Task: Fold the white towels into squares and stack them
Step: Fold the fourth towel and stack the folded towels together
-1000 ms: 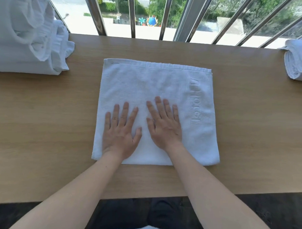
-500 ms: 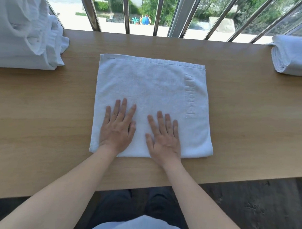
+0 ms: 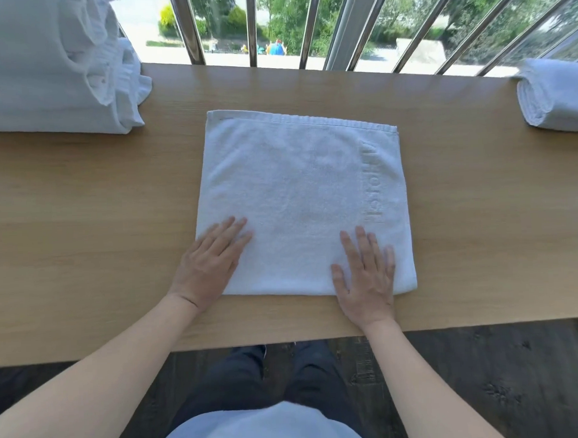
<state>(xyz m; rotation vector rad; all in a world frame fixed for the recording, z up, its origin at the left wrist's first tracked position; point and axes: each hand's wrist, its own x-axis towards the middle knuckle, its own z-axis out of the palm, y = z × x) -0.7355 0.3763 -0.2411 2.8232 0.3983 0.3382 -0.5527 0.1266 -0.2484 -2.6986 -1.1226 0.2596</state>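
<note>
Both hands flat, fingers straight, holding nothing: left hand (image 3: 209, 267) and right hand (image 3: 368, 278) press the folded towel's (image 3: 300, 192) near corners.

One flat towel (image 3: 300, 198), one roll (image 3: 555, 95), two hands (image 3: 207, 270) (image 3: 368, 281)

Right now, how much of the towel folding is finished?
Done: one white towel lies flat on the table as a neat square. In hand: the left hand and right hand press flat on its near corners. Left: the crumpled white pile at the far left looks unfolded, a bundled towel sits at the far right, and no stack of squares shows yet.
</note>
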